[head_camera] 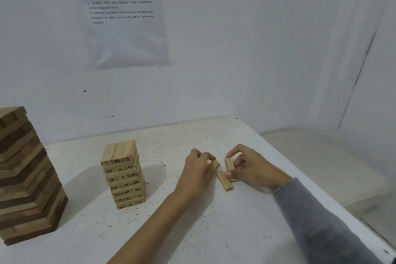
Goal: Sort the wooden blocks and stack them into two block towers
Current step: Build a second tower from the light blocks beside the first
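Note:
Two block towers stand on the white table [192, 231]. The big tower [25, 178] of light and dark brown blocks is at the left edge. The small tower [123, 173] of pale numbered blocks is in the middle. To its right, my left hand [197, 173] pinches a small pale block [215, 164]. My right hand [252, 167] holds another small block [228, 164] upright between thumb and fingers. A third small block [224, 181] lies flat on the table between the two hands.
The table meets a white wall at the back, where a printed sheet [122, 13] hangs. The table's right edge runs diagonally past my right sleeve [321, 227], with the floor beyond it.

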`<state>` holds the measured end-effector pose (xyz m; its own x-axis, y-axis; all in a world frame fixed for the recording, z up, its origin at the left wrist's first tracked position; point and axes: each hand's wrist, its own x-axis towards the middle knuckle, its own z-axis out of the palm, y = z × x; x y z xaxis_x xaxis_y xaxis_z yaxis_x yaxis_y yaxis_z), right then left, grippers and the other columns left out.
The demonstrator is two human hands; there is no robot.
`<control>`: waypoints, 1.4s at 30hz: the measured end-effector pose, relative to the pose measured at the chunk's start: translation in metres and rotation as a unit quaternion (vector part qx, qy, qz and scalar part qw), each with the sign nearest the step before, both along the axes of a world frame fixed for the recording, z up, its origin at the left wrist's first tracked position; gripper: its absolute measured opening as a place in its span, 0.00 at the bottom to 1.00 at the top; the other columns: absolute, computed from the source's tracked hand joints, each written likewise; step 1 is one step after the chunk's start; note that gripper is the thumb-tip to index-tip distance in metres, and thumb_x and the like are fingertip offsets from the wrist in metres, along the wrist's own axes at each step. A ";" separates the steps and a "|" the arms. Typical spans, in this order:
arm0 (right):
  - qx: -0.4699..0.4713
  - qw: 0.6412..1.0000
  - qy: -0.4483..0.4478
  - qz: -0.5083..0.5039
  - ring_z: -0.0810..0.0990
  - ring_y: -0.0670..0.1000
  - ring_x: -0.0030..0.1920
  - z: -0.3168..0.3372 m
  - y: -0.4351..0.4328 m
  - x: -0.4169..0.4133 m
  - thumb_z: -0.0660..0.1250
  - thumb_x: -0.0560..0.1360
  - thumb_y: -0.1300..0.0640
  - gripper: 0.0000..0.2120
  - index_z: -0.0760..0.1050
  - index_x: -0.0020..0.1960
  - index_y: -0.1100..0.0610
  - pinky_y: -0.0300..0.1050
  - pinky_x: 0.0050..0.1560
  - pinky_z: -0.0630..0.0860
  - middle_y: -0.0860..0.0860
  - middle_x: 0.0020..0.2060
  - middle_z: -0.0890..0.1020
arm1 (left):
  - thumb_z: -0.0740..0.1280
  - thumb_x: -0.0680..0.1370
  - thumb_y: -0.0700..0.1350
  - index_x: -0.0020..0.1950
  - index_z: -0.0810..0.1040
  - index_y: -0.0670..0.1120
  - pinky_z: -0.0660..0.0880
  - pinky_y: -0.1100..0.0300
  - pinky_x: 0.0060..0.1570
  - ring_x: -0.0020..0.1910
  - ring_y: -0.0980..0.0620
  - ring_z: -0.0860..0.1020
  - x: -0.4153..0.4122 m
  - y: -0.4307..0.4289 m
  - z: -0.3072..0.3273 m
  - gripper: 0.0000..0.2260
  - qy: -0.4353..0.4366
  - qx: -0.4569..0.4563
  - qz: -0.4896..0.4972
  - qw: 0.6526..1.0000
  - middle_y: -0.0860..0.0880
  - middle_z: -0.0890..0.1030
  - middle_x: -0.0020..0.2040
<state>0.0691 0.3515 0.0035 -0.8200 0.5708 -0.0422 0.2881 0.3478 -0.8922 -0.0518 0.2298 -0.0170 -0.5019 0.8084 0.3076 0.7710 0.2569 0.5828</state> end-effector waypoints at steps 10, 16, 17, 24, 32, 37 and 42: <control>-0.072 0.979 0.122 -0.146 0.70 0.47 0.35 0.022 0.036 0.034 0.56 0.78 0.67 0.12 0.76 0.52 0.57 0.39 0.40 0.68 0.52 0.36 0.71 | 0.52 0.84 0.48 0.60 0.74 0.48 0.67 0.64 0.40 0.38 0.56 0.69 0.035 0.013 0.023 0.13 -0.256 0.072 -0.051 0.963 0.53 0.70 0.41; 0.102 0.979 -0.046 -0.169 0.75 0.46 0.42 0.005 0.050 0.055 0.72 0.74 0.52 0.12 0.76 0.56 0.54 0.35 0.36 0.67 0.49 0.44 0.76 | 0.56 0.83 0.48 0.57 0.76 0.48 0.69 0.69 0.39 0.38 0.58 0.74 0.052 0.035 0.023 0.11 -0.309 0.083 -0.073 0.945 0.53 0.77 0.41; 0.133 0.974 -0.080 -0.164 0.75 0.47 0.43 0.000 0.051 0.058 0.72 0.74 0.49 0.15 0.76 0.56 0.54 0.33 0.35 0.66 0.49 0.46 0.76 | 0.57 0.83 0.47 0.55 0.77 0.47 0.69 0.70 0.38 0.38 0.58 0.74 0.054 0.037 0.023 0.10 -0.313 0.089 -0.079 0.942 0.52 0.78 0.40; 0.206 0.962 -0.080 -0.162 0.71 0.44 0.35 -0.017 0.048 0.061 0.75 0.70 0.47 0.12 0.77 0.43 0.55 0.35 0.32 0.63 0.51 0.41 0.77 | 0.61 0.82 0.45 0.50 0.79 0.48 0.70 0.71 0.35 0.35 0.58 0.74 0.061 0.038 0.018 0.08 -0.330 0.094 -0.093 0.935 0.53 0.80 0.37; 0.119 0.976 0.077 -0.163 0.71 0.40 0.37 -0.013 0.026 0.058 0.71 0.75 0.57 0.09 0.75 0.54 0.52 0.33 0.38 0.68 0.40 0.35 0.72 | 0.64 0.81 0.45 0.53 0.78 0.45 0.77 0.62 0.41 0.46 0.46 0.82 0.057 0.010 0.017 0.06 -0.342 0.125 -0.045 0.930 0.50 0.80 0.37; 0.095 0.986 0.127 -0.059 0.76 0.41 0.37 0.003 -0.013 0.040 0.71 0.75 0.55 0.04 0.81 0.49 0.49 0.31 0.41 0.72 0.41 0.35 0.78 | 0.66 0.79 0.42 0.58 0.78 0.46 0.81 0.59 0.43 0.44 0.46 0.82 0.047 -0.024 0.018 0.08 -0.313 0.136 -0.022 0.940 0.44 0.78 0.45; -0.011 0.988 0.147 0.050 0.70 0.47 0.28 0.007 -0.054 0.018 0.74 0.73 0.56 0.07 0.78 0.48 0.57 0.35 0.30 0.65 0.43 0.21 0.68 | 0.63 0.80 0.40 0.55 0.78 0.48 0.79 0.62 0.42 0.39 0.51 0.81 0.039 -0.073 0.019 0.07 -0.292 0.124 -0.016 0.948 0.44 0.82 0.41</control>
